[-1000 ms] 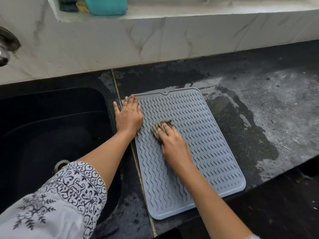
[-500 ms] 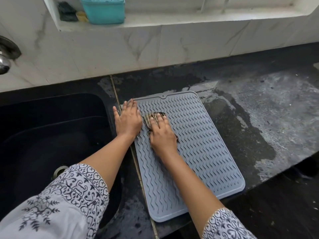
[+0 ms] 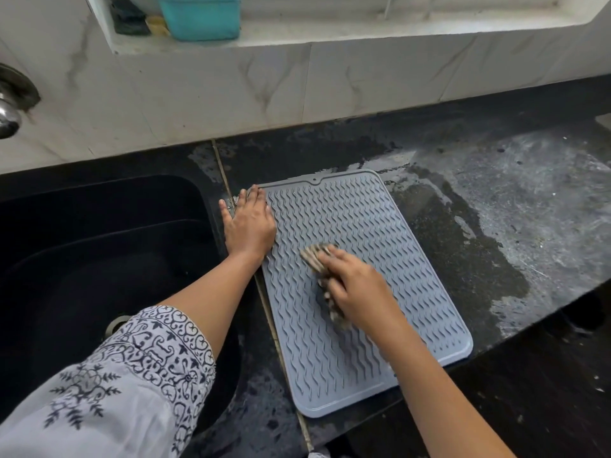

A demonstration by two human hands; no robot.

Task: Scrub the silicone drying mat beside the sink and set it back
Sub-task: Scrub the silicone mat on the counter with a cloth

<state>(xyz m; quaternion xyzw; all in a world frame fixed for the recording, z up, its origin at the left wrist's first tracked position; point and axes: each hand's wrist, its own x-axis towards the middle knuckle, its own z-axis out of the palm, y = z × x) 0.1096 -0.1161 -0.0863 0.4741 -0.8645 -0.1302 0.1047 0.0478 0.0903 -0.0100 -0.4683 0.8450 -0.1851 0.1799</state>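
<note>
Right hand (image 3: pixel 358 285): fingers curled over a scrubber (image 3: pixel 317 257), gripping it and pressing it on the mat (image 3: pixel 380 226); blurred. Since half a second ago: shifted with the scrubber from the mat's far left part, just beside the left hand, nearer and rightward to about mid-mat; now apart from the left hand.
Left hand (image 3: pixel 248 223): released, flat, fingers straight and together, palm down on the mat's far left corner, thumb over the edge toward the sink (image 3: pixel 99 246); unchanged in place.
Mat: grey, wavy-ribbed, flat on the black counter (image 3: pixel 502 206) just right of the sink, under both hands, long side running away from the person, near right corner close to the counter's front edge; not moved.
Counter: wet, streaked pale to the right of the mat.
Patterned sleeve (image 3: pixel 132 375): over the sink.
Tap (image 3: pixel 8 114): far left, on the tiled wall (image 3: pixel 198 104).
Teal tub (image 3: pixel 201 14): on the ledge (image 3: pixel 363 31) above.
</note>
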